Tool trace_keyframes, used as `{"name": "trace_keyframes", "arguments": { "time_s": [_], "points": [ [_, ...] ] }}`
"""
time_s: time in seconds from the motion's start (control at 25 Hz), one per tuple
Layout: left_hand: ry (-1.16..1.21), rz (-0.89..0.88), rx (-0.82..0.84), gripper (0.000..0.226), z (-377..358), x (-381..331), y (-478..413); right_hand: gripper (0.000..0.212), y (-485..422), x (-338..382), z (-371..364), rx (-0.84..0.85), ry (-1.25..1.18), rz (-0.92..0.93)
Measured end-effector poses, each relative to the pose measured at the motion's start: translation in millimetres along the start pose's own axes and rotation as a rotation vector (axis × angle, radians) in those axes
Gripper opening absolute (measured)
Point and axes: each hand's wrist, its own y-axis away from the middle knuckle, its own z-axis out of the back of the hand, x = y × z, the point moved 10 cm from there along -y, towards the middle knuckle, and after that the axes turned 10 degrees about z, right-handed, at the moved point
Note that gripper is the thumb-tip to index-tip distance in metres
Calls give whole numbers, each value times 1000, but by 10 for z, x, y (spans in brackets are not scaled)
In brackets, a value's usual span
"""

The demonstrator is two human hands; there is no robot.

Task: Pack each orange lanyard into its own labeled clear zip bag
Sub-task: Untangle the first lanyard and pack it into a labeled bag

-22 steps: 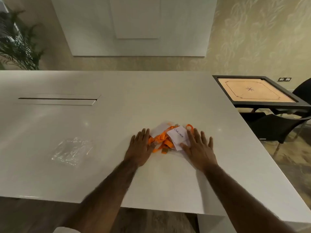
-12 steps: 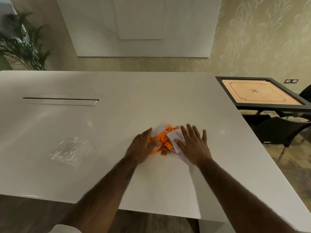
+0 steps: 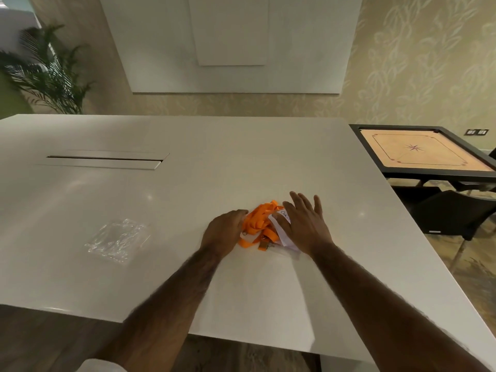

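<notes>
A tangled heap of orange lanyards (image 3: 258, 223) lies on the white table (image 3: 188, 183) in front of me. White paper labels (image 3: 282, 229) with handwriting sit at the heap's right side. My left hand (image 3: 225, 231) is cupped against the heap's left edge, fingers bent down, its fingertips hidden. My right hand (image 3: 304, 224) lies flat with fingers spread on the labels, pressing against the heap's right side. A small stack of clear zip bags (image 3: 118, 240) rests on the table well to the left, apart from both hands.
A long recessed slot (image 3: 104, 159) runs across the table's far left. Beyond the table's right edge stand a carrom board (image 3: 426, 153) on a dark frame and a black chair (image 3: 453, 213). A potted plant (image 3: 51, 73) is at the back left.
Both hands have moved closer together, bunching the lanyards and labels into a tighter heap. My left hand went from flat to cupped.
</notes>
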Motion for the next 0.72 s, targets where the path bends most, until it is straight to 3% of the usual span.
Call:
{"name": "trace_keyframes", "arguments": {
  "time_s": [0.16,0.28,0.4,0.48,0.56,0.72],
  "points": [
    [38,28,-106,33,269,41,-2,57,-108,94,100,-60,-23,24],
    [232,18,-146,26,434,106,22,59,-189,207,178,-86,-201,11],
    [431,24,-95,24,474,184,67,62,-255,313,186,-48,-511,-88],
    [542,57,-59,26,488,304,75,51,-292,402,148,-37,-646,-145],
    [644,112,-16,26,491,465,79,47,-310,504,153,-64,-689,-176],
    [861,201,152,30,457,704,142,69,-300,777,161,-52,-701,-206]
  ]
}}
